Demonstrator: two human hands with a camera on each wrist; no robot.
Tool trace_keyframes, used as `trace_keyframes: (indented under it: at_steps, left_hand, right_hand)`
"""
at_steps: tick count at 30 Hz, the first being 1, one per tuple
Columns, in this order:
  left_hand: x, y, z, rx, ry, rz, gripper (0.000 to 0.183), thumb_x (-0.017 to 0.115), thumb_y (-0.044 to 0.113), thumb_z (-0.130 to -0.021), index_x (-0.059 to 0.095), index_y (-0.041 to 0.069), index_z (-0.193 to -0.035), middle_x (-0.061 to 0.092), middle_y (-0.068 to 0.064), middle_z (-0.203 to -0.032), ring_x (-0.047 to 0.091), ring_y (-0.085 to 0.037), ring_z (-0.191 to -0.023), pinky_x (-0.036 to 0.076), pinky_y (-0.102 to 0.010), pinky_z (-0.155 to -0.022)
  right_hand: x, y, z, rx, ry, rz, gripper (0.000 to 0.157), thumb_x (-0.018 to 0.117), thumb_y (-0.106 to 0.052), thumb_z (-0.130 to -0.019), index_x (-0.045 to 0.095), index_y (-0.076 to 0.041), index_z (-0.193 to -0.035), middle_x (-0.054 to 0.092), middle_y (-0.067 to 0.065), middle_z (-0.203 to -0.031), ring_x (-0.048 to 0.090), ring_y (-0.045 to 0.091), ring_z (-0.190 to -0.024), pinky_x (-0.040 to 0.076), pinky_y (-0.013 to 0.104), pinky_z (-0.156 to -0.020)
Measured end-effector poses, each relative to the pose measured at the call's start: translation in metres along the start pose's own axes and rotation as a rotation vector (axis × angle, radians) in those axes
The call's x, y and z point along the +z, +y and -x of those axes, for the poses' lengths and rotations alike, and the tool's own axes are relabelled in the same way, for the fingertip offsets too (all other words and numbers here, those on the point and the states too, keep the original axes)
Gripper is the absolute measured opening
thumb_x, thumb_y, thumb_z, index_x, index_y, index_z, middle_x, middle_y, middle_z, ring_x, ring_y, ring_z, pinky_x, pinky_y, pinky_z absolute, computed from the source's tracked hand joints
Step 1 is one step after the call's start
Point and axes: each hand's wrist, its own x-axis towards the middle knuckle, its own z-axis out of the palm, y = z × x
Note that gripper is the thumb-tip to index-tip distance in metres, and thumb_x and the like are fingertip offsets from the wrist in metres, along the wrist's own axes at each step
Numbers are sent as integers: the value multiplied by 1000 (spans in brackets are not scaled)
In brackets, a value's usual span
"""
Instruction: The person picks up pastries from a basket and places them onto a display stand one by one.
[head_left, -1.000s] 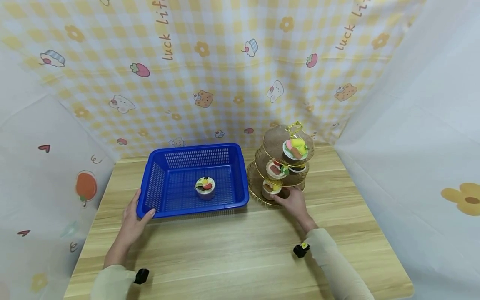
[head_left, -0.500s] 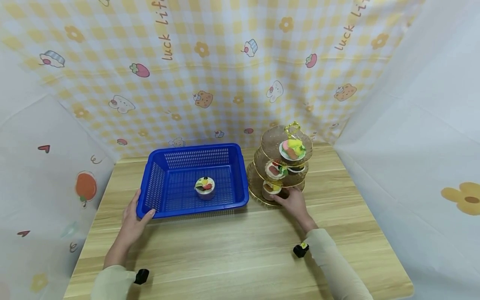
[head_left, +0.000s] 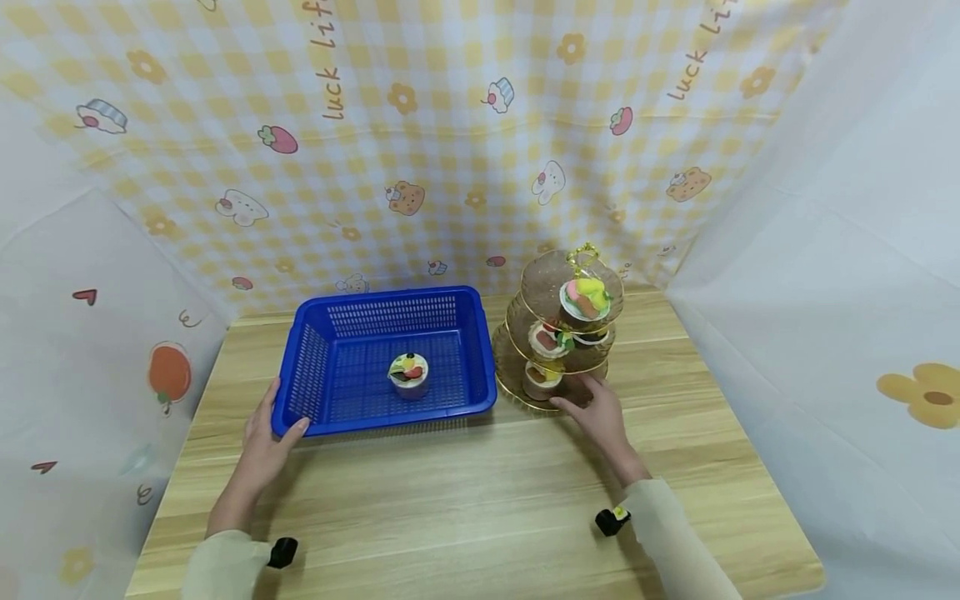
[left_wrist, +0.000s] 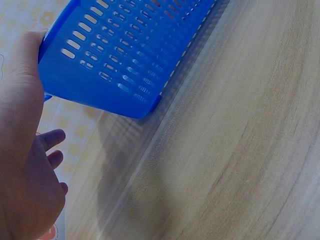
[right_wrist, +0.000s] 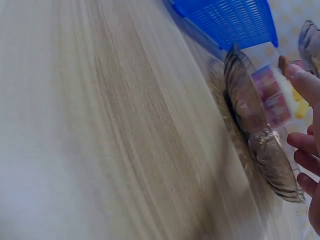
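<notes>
My left hand (head_left: 264,442) holds the front left corner of a blue plastic basket (head_left: 382,422), its thumb on the rim. In the left wrist view, several fingertips (left_wrist: 52,137) hang apart from the basket's wall. One toy cupcake (head_left: 410,383) with fruit topping stands inside the basket. My right hand (head_left: 600,414) is at the bottom tier of a three-tier cake stand (head_left: 545,287), fingers spread and holding nothing. Just left of its thumb sits a cupcake (head_left: 542,383) on that tier; a pink-patterned wrapper (right_wrist: 274,97) shows in the right wrist view.
Another cupcake (head_left: 585,302) is on the top tier beside the gold handle (head_left: 583,258). A cupcake (head_left: 547,342) and a partly hidden one (head_left: 592,337) occupy the middle tier. The wooden table (head_left: 450,508) meets a checked curtain (head_left: 450,167) behind.
My right hand has let go of the bottom-tier cupcake and drawn slightly right and toward me. Earlier, the top tier shifted slightly left. My left hand and the basket stay in place.
</notes>
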Motion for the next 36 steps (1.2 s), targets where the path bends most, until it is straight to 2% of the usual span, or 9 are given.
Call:
trace_keyframes:
  at_steps: [8,12,15,21,27,30,33,36]
  left_hand:
    - [0,0,0,0,1,2,89,54,45,-99,-11,30,-159,0,-31,-163,4,-57,-144,16,-82,-103]
    - [0,1,1,-3,2,1,89,53,45,-99,-11,30,-159,0,-33,-162,3,-58,-145,15,-82,-104]
    - [0,1,1,3,2,2,89,53,45,-99,-10,29,-159,0,-33,-163,2,-58,-145,14,-82,-104]
    - [0,1,1,7,-1,7,89,53,44,-99,-12,32,-159,1,-33,-162,2,-58,-145,13,-82,-104]
    - [0,2,1,6,-7,11,89,53,45,-99,-13,34,-158,0,-33,-162,1,-58,-145,13,-82,-104]
    - [0,2,2,6,-5,8,89,53,45,-99,-13,34,-158,0,-32,-163,2,-58,-145,13,-82,-104]
    - [-1,3,2,4,-2,3,89,53,45,-99,-13,34,-158,1,-32,-163,3,-58,-145,14,-82,-105]
    - [-1,3,2,3,-2,1,89,54,44,-99,-13,33,-158,1,-32,-163,3,-57,-145,14,-82,-105]
  right_hand:
    - [-13,-15,21,17,36,-67,62,89,-23,-70,65,-9,-126,73,12,-116,62,32,-110,45,50,-98]
    - [-15,-32,21,-34,0,-119,60,89,-20,-71,66,-5,-124,76,12,-107,68,30,-102,48,47,-94]
    - [-16,-48,16,-98,-63,-164,57,87,-18,-73,66,-3,-123,77,14,-103,72,30,-96,52,45,-91]
    - [-16,-90,-5,-187,-244,-264,57,86,-19,-76,65,-8,-128,77,10,-108,74,27,-96,57,43,-88]
    - [-6,-129,-35,-269,-446,-326,62,84,-16,-78,59,-7,-134,72,15,-121,69,29,-112,53,49,-99]
    - [3,-145,-51,-344,-507,-285,65,83,-22,-79,58,-11,-137,72,10,-121,67,28,-114,52,46,-101]
    - [13,-157,-67,-424,-535,-225,67,83,-28,-79,56,-17,-139,71,2,-123,66,20,-112,54,37,-97]
    - [25,-168,-82,-481,-564,-189,69,82,-31,-79,55,-21,-141,69,-3,-125,63,12,-108,53,34,-93]
